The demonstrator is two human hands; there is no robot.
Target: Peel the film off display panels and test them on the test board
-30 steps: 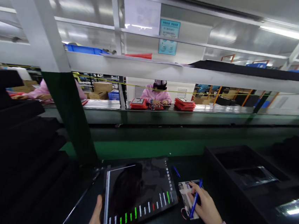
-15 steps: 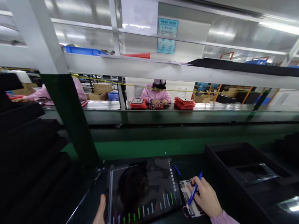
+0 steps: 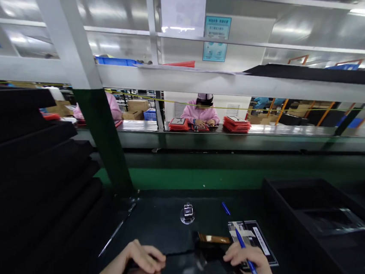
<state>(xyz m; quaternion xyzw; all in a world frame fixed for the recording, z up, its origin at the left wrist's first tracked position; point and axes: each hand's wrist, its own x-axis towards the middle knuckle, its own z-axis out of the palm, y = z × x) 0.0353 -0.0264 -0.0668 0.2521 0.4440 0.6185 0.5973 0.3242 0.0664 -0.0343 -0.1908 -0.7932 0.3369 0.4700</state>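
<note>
A dark tablet [image 3: 189,269] lies low at the bottom edge of the head view, its face dim and reflective, with a brown strip [image 3: 214,239] along its far edge. My left hand [image 3: 143,258] curls its fingers over the tablet's left edge. My right hand [image 3: 248,262] is closed on a blue pen [image 3: 245,253] and also rests on the tablet's right edge. Just beyond my right hand lies a printed card [image 3: 257,237] on the dark bench.
A small metal counter [image 3: 188,213] and a blue cap [image 3: 225,208] lie on the bench ahead. Black foam sheets [image 3: 22,160] are stacked at left beside a green post [image 3: 104,142]. A black tray [image 3: 293,195] stands at right. Across the conveyor [image 3: 230,176], people in pink sit by red stacks [image 3: 236,124].
The tablet has come down and toward me; its lit bar display no longer shows. My right hand left the card and reached the tablet's edge. The counter is now uncovered.
</note>
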